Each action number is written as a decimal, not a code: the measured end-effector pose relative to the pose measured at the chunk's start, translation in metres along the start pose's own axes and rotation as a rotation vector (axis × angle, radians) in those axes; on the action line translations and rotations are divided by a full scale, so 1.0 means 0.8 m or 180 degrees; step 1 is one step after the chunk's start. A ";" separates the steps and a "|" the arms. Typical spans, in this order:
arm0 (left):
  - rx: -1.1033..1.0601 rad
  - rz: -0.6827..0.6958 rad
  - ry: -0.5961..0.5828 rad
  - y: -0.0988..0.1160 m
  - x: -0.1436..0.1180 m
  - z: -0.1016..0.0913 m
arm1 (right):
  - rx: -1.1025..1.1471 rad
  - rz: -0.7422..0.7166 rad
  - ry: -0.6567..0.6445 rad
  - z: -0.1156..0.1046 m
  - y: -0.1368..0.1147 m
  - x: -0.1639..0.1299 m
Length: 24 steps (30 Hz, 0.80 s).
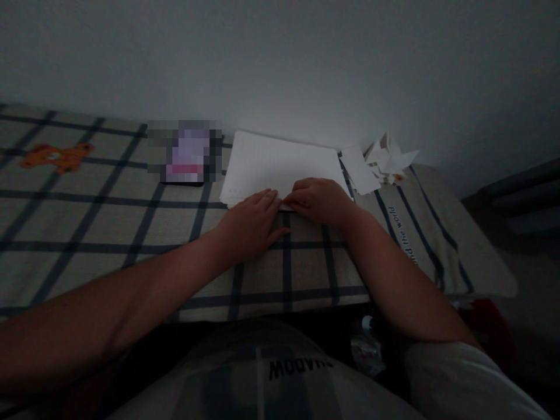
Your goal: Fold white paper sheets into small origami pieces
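- Nearest the camera, both forearms reach forward over a checked cloth that covers the surface.
- The left hand lies palm down on the cloth, fingers stretched forward, their tips on the near edge of a sheet of lined paper.
- The right hand lies just beside it, fingers curled and pressing on the same near edge; the two hands almost touch at the fingertips, and a small folded bit of the paper shows between them.
- Whether either hand pinches the paper or only presses it flat cannot be told in the dim light.
- The rest of the sheet spreads away beyond the hands, toward the wall.
- Beyond and to the right of the right hand lies a heap of paper scraps.
- Beyond and to the left of the left hand sits a blurred-out dark object.
- Far left of both hands, an orange bear figure is printed on the cloth.
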<state>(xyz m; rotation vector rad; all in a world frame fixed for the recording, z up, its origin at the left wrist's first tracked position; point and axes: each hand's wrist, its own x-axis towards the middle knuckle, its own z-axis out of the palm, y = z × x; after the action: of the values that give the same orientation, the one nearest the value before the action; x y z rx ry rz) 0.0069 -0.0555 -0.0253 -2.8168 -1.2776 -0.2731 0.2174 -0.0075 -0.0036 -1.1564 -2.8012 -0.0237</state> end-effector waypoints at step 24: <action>0.0492 -0.0501 -0.0222 0.017 -0.003 -0.016 | -0.0245 0.0171 -0.0299 -0.014 -0.010 0.001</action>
<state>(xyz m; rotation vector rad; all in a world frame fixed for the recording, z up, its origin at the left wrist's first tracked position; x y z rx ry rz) 0.0136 -0.0674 -0.0122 -2.6236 -1.4688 -0.0771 0.2127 -0.0131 0.0082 -1.2820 -2.8724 -0.0753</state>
